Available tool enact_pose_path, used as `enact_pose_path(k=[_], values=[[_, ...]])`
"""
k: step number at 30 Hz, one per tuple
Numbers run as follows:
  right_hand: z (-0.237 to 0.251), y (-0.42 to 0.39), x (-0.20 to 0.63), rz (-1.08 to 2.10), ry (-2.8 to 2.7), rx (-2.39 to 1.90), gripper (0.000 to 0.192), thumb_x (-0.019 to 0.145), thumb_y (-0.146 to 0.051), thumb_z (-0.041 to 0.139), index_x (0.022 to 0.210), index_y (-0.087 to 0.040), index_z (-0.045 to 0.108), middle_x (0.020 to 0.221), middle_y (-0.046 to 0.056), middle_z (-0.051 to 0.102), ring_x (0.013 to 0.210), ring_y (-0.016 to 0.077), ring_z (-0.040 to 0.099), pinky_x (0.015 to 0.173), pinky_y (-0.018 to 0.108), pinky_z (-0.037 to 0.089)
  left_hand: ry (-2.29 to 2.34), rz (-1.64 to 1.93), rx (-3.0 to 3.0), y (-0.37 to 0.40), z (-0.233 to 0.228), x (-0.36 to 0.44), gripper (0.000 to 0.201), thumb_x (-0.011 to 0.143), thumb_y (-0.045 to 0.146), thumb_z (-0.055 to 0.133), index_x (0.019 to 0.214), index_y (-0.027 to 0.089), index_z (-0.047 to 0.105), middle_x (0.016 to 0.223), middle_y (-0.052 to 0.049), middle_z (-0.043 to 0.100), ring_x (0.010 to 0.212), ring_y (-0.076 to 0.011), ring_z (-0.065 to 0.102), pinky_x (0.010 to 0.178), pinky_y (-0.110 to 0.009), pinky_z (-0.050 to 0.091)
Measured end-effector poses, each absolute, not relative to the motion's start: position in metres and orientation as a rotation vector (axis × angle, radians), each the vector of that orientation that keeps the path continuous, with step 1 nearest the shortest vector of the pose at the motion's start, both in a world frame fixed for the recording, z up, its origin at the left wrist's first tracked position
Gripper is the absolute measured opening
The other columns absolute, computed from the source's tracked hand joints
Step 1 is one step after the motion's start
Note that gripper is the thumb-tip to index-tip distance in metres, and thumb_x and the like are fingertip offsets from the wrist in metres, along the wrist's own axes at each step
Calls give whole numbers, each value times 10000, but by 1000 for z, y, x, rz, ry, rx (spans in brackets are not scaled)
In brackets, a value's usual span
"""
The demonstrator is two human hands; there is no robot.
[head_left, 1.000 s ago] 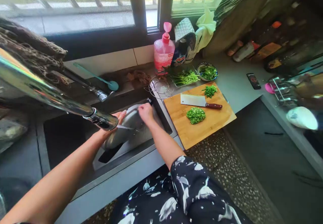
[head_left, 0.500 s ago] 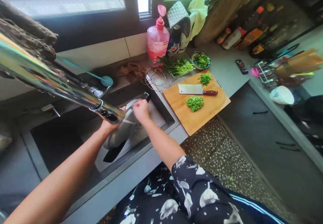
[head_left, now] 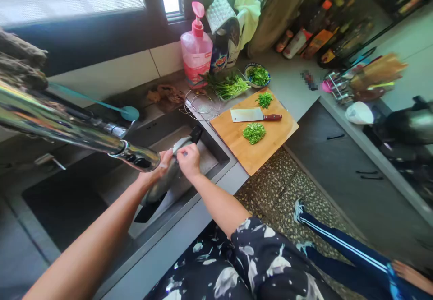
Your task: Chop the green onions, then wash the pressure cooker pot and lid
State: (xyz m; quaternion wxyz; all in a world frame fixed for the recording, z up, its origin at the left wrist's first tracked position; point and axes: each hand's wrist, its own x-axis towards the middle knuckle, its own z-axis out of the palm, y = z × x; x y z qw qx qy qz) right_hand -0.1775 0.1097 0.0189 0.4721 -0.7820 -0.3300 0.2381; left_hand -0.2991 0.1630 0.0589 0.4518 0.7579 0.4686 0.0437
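Left hand: your left hand (head_left: 158, 168) sits under the tap spout, palm against the upper side of the metal pan (head_left: 165, 180), fingers wrapped on its edge, holding it.
Right hand: your right hand (head_left: 188, 159) is closed on the pan's rim near the dark handle (head_left: 195, 134), fingers curled tight on it.
Metal pan: grey, tilted on its side in the sink (head_left: 77, 191), leaning over a pale tray (head_left: 203, 160) that lies in the right part of the basin; handle end points toward the tabletop.
Tap: chrome spout (head_left: 101, 140) reaches in from the left, its nozzle just beside your left hand; whether water runs, you cannot tell.
Cutting board: wooden board (head_left: 237, 149) lies on the tabletop (head_left: 291, 81) just right of the sink, one corner over the edge.
Cleaver: broad blade with red-brown handle (head_left: 254, 115) lies flat across the board.
Chopped greens: one heap (head_left: 254, 132) in front of the cleaver, a smaller heap (head_left: 264, 99) behind it.
Bowl: small bowl of greens (head_left: 257, 75) stands beyond the board; loose green stalks (head_left: 228, 85) lie beside it.
Wire rack: round rack (head_left: 200, 103) rests between sink and board.
Soap bottle: pink pump bottle (head_left: 196, 54) stands at the wall under the window.
Spoon: teal spoon (head_left: 126, 113) lies behind the sink.
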Motion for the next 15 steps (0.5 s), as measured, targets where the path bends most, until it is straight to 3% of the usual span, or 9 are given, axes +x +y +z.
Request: enact_pose_path(k=[4, 10, 15], values=[[17, 128, -152, 861, -488, -2084, 104, 709, -76, 571, 688, -142, 648, 714, 29, 595, 722, 157, 592, 712, 262, 481, 1192, 54, 1915, 161, 68, -295, 502, 846, 543, 294, 888, 171, 627, 791, -71, 660, 822, -253, 606, 708, -309, 462], [22, 91, -201, 441, -1028, -1886, 109, 757, -140, 559, 707, -181, 646, 878, 55, 608, 938, 159, 558, 902, 273, 434, 1137, 5, 2026, 163, 76, -287, 461, 861, 470, 251, 736, 184, 590, 747, -77, 643, 818, -259, 606, 713, -316, 457], [2, 132, -147, 848, -492, -1963, 88, 690, -123, 561, 666, -157, 638, 690, 1, 614, 704, 144, 596, 713, 264, 485, 1181, 24, 1965, 165, 71, -293, 486, 840, 534, 294, 791, 179, 621, 755, -68, 642, 801, -256, 599, 687, -306, 454]])
